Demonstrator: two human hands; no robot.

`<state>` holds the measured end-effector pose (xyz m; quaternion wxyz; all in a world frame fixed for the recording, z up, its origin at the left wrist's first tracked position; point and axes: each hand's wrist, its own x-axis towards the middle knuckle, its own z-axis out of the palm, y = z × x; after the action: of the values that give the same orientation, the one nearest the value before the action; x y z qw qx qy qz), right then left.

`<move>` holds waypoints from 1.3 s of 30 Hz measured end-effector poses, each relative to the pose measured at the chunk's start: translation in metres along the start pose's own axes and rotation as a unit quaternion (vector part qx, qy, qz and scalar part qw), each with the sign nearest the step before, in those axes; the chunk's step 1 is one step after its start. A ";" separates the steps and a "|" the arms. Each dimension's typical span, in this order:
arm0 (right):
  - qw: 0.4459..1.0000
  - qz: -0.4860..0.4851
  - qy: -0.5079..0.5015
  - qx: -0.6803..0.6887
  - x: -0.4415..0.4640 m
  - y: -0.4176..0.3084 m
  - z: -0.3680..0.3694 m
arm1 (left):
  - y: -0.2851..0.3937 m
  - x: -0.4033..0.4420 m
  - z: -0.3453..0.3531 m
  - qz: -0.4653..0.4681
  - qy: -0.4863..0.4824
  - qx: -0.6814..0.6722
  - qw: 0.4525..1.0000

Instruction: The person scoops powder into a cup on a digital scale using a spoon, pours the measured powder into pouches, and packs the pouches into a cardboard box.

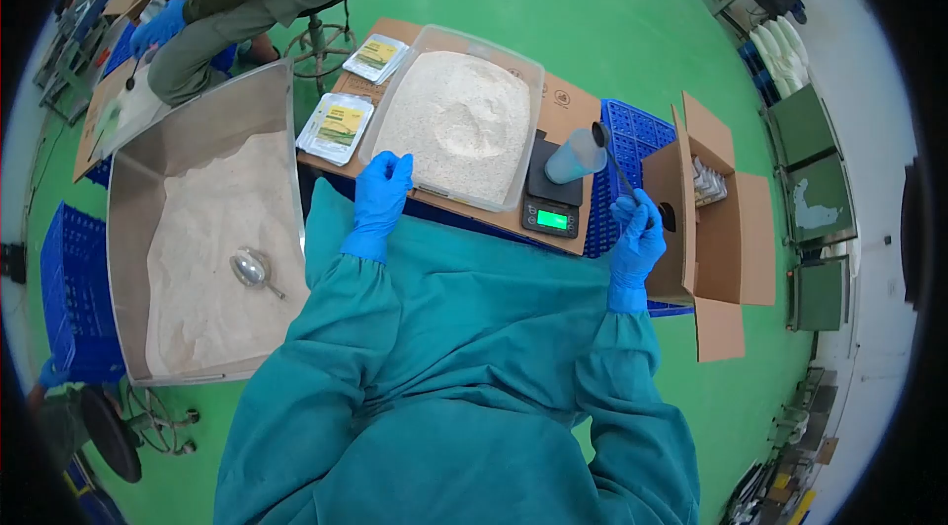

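My right hand [636, 237], in a blue glove, grips the handle of a black spoon [616, 165]. The spoon's bowl is up beside the rim of a clear plastic cup [576, 160] with pale contents. That cup stands on a black digital scale [553, 191] with a lit green display. My gloved left hand [381, 197] is closed, fingertips together, at the near left corner of a clear plastic tub [533, 115] of off-white powder [449, 120]. Whatever the left fingers hold, if anything, is hidden.
A large bin [133, 229] of pale powder with a metal scoop [252, 269] stands left. Two labelled packs [336, 127] lie beside the tub on cardboard. An open carton [706, 239] sits right on a blue crate [637, 130]. A seated co-worker [257, 1] is far left.
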<state>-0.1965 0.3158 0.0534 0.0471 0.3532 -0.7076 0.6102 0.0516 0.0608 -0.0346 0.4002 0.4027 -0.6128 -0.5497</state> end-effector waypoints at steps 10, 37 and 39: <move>0.981 0.160 -0.029 0.103 -0.009 0.028 0.118 | 0.003 0.001 -0.003 -0.011 0.004 -0.004 1.000; 0.930 0.279 0.020 0.239 -0.001 0.048 0.127 | -0.003 0.003 0.001 -0.002 -0.002 -0.023 1.000; 0.913 0.299 0.023 0.276 -0.002 0.056 0.125 | -0.004 0.002 0.001 0.000 0.002 -0.022 1.000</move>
<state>-0.1809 0.2045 -0.0257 -0.2200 0.1100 -0.5826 0.7747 0.0503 0.0587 -0.0386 0.4104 0.3950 -0.5996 -0.5622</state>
